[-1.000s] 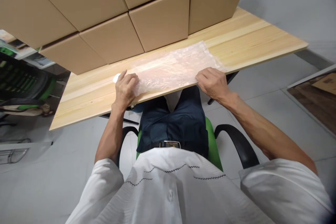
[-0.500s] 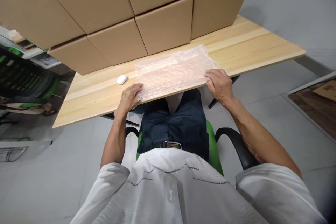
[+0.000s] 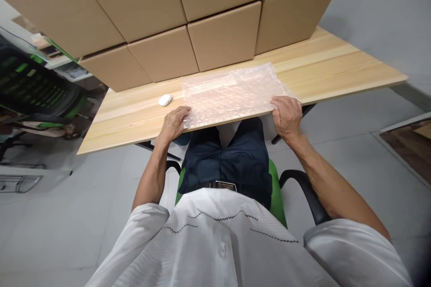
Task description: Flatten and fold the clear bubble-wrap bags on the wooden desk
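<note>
A clear sheet of bubble wrap [image 3: 232, 93] lies flat on the light wooden table [image 3: 336, 71], reaching to its near edge. My left hand [image 3: 173, 124] rests at the sheet's near left corner, fingers curled onto its edge. At the near right corner my right hand [image 3: 287, 115] pinches the sheet's edge against the table rim. A small white rounded object [image 3: 164, 99] sits on the table just left of the sheet, beyond my left hand.
Stacked brown cardboard boxes [image 3: 218, 13] fill the back of the table. I sit in a green chair with black armrests [image 3: 303, 193]. A dark green chair [image 3: 37, 98] and shelves stand at the left; grey floor lies all around.
My left hand slid from beside the white object down to the sheet's near left corner. The right hand moved to the near right corner. The sheet now lies flatter.
</note>
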A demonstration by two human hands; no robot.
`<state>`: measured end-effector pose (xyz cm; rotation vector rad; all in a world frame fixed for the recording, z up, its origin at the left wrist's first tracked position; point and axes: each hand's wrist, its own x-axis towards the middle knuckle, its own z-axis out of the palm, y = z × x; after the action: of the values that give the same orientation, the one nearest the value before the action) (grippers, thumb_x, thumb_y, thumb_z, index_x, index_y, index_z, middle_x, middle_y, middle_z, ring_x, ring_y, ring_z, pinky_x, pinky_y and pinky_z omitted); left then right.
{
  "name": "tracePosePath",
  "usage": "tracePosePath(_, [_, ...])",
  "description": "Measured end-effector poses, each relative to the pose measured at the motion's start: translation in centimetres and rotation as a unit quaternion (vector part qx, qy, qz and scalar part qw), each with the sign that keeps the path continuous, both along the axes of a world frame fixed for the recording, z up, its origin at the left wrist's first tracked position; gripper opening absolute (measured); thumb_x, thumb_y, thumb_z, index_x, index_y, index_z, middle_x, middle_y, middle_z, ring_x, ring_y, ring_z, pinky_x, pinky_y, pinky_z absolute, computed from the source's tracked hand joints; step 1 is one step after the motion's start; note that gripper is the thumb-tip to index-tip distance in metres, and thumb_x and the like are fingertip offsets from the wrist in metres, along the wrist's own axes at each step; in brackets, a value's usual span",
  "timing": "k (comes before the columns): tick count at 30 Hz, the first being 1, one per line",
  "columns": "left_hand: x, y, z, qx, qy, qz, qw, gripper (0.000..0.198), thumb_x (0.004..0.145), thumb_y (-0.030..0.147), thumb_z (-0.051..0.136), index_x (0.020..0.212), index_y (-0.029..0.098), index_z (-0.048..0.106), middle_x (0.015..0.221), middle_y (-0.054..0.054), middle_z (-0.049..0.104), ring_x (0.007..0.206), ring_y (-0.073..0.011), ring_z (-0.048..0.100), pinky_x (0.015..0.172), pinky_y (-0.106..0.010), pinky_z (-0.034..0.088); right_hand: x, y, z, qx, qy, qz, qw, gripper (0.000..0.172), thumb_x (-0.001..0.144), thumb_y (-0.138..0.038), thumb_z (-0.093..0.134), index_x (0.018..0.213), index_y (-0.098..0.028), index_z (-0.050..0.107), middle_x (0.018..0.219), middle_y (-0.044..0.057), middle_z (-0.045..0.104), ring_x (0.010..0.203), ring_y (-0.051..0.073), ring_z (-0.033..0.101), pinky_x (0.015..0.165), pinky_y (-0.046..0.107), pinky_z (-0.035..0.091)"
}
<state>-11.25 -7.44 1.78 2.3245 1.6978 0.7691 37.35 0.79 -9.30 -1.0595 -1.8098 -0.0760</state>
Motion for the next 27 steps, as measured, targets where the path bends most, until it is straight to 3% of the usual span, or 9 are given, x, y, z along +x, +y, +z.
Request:
tracePosePath(5, [0.2, -0.1, 0.0, 0.004, -0.004, 0.001, 1.0, 0.031, 0.113, 0.049, 0.06, 0.106, 0.028, 0.081, 0.152, -0.016, 0.091, 0.142, -0.0358, 0.086, 0.122, -0.049, 0.069, 0.1, -0.1, -0.1, -0.027, -0.021, -0.023, 0.999, 0.044, 0.121, -0.042, 0.046, 0.133, -0.03, 0.086, 0.148, 0.021, 0.091, 0.14, 0.048, 0.081, 0.122, 0.076, 0.057])
tracePosePath(12, [-0.6, 0.4, -0.5, 0.016, 0.006, 0.005, 1.0, 0.023, 0.101, 0.038, 0.063, 0.11, 0.026, 0.081, 0.152, -0.017, 0.091, 0.145, -0.0357, 0.085, 0.127, -0.05, 0.069, 0.0, 0.5, -0.5, 0.0, -0.042, -0.037, 0.998, 0.039, 0.117, -0.031, 0.054, 0.135, -0.025, 0.088, 0.146, 0.017, 0.093, 0.141, 0.04, 0.085, 0.127, 0.067, 0.062])
tracePosePath(16, [-1.5, 1.4, -1.2, 0.036, -0.038, 0.111, 0.992, 0.033, 0.083, 0.032, 0.072, 0.114, 0.024, 0.082, 0.139, -0.016, 0.093, 0.14, -0.0404, 0.087, 0.134, -0.058, 0.066, -1.0, -1.3, -0.2, 0.032, -0.053, 0.014, 0.998, 0.037, 0.122, -0.034, 0.057, 0.142, -0.025, 0.087, 0.148, 0.016, 0.093, 0.141, 0.039, 0.087, 0.125, 0.065, 0.066])
tracePosePath(20, [-2.6, 2.5, -1.7, 0.082, -0.218, 0.235, 0.944, 0.052, 0.085, 0.029, 0.076, 0.137, 0.022, 0.077, 0.136, -0.012, 0.089, 0.133, -0.0352, 0.088, 0.132, -0.061, 0.068, -1.9, -2.9, 0.5, 0.081, -0.025, 0.066, 0.994, 0.04, 0.123, -0.042, 0.062, 0.152, -0.026, 0.084, 0.156, 0.018, 0.09, 0.147, 0.041, 0.084, 0.127, 0.066, 0.067])
tracePosePath(24, [-3.6, 3.6, -1.5, 0.102, -0.373, 0.274, 0.881, 0.055, 0.082, 0.025, 0.08, 0.136, 0.023, 0.069, 0.132, -0.009, 0.085, 0.124, -0.0276, 0.089, 0.126, -0.054, 0.072, -0.5, -2.0, 1.4, 0.084, 0.083, -0.02, 0.993, 0.041, 0.126, -0.047, 0.053, 0.14, -0.027, 0.085, 0.138, 0.017, 0.092, 0.133, 0.039, 0.087, 0.121, 0.064, 0.069])
tracePosePath(27, [-3.6, 3.6, -0.9, 0.205, -0.397, 0.294, 0.845, 0.039, 0.091, 0.027, 0.074, 0.128, 0.025, 0.064, 0.118, -0.005, 0.08, 0.119, -0.0247, 0.088, 0.127, -0.054, 0.072, 0.9, -1.5, 1.9, 0.043, 0.144, -0.083, 0.985, 0.041, 0.125, -0.052, 0.051, 0.122, -0.028, 0.084, 0.114, 0.013, 0.091, 0.113, 0.035, 0.087, 0.108, 0.056, 0.071])
